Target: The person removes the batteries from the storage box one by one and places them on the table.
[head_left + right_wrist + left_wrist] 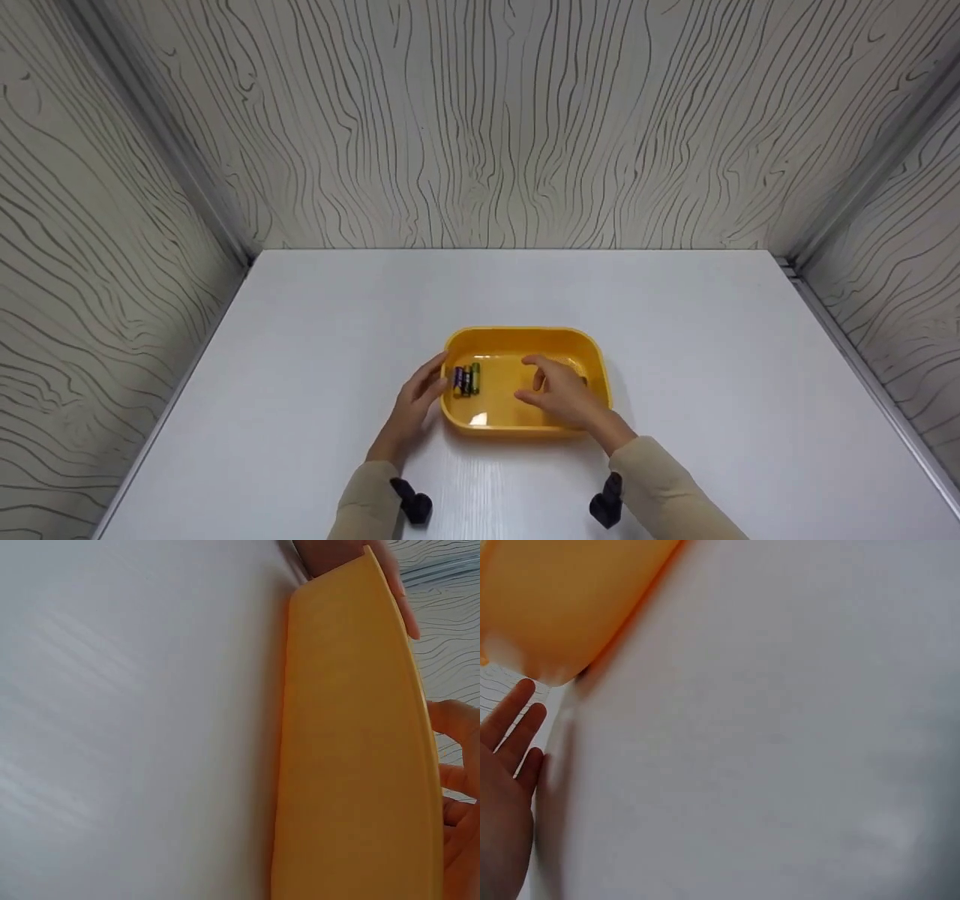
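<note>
A yellow plastic tray (525,430) with rounded corners sits on the white table. Side by side at the tray's left end lie a purple battery (458,381), a dark battery (466,381) and a green battery (475,378). My left hand (415,401) is at the tray's left wall, fingers extended along the rim. Over the inside of the tray, right of its middle, hovers my right hand (564,390), thumb and index finger spread apart with nothing between them. A small dark thing (583,381) shows just behind the right hand, mostly hidden by it.
The white table (315,337) spreads out around the tray. Wood-grain patterned panels (480,127) stand behind it and at both sides. Black wrist mounts (606,502) show below both sleeves.
</note>
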`<state>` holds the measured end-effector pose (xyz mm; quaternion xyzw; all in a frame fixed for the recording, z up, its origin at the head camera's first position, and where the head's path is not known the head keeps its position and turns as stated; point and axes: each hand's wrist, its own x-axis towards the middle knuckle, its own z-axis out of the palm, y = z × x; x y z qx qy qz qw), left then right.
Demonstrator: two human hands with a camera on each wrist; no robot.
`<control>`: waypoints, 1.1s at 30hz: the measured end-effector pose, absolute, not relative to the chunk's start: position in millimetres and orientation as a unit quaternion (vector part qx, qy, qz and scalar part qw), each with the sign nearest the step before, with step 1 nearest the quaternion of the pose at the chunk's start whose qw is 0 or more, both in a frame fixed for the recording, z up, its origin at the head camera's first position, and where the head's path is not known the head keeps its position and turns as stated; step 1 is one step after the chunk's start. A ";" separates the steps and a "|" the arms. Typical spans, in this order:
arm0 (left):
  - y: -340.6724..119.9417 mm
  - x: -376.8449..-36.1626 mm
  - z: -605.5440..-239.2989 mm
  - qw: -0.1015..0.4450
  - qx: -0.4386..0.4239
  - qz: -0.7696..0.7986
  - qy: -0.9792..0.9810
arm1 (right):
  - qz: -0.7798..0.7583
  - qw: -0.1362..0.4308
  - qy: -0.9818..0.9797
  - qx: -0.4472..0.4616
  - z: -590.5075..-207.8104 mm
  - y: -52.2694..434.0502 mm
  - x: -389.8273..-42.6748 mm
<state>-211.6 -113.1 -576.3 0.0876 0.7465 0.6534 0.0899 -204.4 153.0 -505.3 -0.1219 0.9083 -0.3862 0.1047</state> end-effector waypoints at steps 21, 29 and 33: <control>-121.1 -218.4 -571.2 0.151 0.048 0.682 0.714 | -0.477 0.181 0.852 -0.115 -526.2 116.3 -224.4; -119.1 -219.7 -572.9 0.143 0.045 0.675 0.722 | -0.478 0.194 0.853 -0.084 -523.6 103.3 -227.9; -118.4 -219.5 -574.3 0.146 0.042 0.674 0.723 | -0.468 0.194 0.858 -0.080 -526.6 98.0 -229.4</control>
